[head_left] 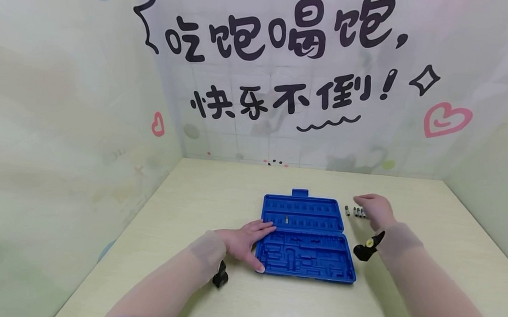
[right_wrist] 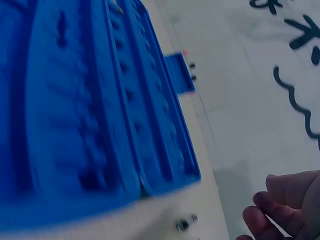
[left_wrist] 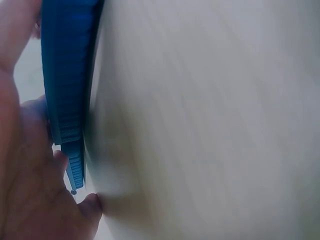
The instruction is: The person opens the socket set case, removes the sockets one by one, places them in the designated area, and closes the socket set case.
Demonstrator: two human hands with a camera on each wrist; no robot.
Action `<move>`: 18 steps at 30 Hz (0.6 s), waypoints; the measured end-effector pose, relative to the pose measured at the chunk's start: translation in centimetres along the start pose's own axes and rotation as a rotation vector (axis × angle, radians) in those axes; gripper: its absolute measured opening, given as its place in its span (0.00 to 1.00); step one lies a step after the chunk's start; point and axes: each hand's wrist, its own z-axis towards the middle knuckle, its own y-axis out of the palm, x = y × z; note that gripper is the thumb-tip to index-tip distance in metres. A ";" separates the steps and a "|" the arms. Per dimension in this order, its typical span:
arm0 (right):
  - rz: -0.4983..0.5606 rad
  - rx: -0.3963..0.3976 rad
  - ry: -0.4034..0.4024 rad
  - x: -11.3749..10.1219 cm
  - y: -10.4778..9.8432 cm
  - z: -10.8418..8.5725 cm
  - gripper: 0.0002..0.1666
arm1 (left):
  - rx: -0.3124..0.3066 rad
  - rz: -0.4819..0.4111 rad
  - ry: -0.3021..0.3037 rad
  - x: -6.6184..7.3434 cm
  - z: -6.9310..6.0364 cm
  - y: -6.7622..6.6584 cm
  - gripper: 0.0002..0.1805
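An opened blue plastic tool case [head_left: 305, 257] lies flat on the table, its moulded slots facing up. One small metal socket-like piece [head_left: 286, 219] sits in the lid's lower row of slots. At the case's left side, my left hand [head_left: 244, 239] rests with fingers spread over the edge and thumb at the near corner. My right hand [head_left: 375, 209] hovers right of the lid, fingers loosely bent; the right wrist view shows nothing between thumb [right_wrist: 292, 189] and fingers. Beside it stand several small metal pieces [head_left: 357, 212], with a single metal piece [head_left: 347, 211] closer to the case.
The pale wooden table [head_left: 209, 189] meets a printed cloth backdrop [head_left: 246, 139] at the back, with cloth walls at both sides. A latch tab [head_left: 300, 193] sticks out from the lid's far edge. Black cameras are strapped to both wrists.
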 end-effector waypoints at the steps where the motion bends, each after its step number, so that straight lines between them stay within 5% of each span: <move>1: 0.035 -0.021 -0.004 -0.4 1.2 -0.1 0.32 | 0.000 0.000 0.001 0.0 0.0 0.0 0.60; 6: 0.073 -0.099 -0.035 -1.6 7.2 -0.6 0.28 | 0.000 0.001 -0.004 0.0 0.0 0.0 0.60; 10: -0.016 -0.114 -0.039 -1.9 10.9 -1.0 0.24 | -0.001 0.006 -0.017 0.2 -0.1 -0.1 0.60; 18: -0.227 -0.044 0.005 -2.2 14.5 -1.7 0.23 | -0.008 0.016 -0.017 0.2 -0.2 -0.2 0.59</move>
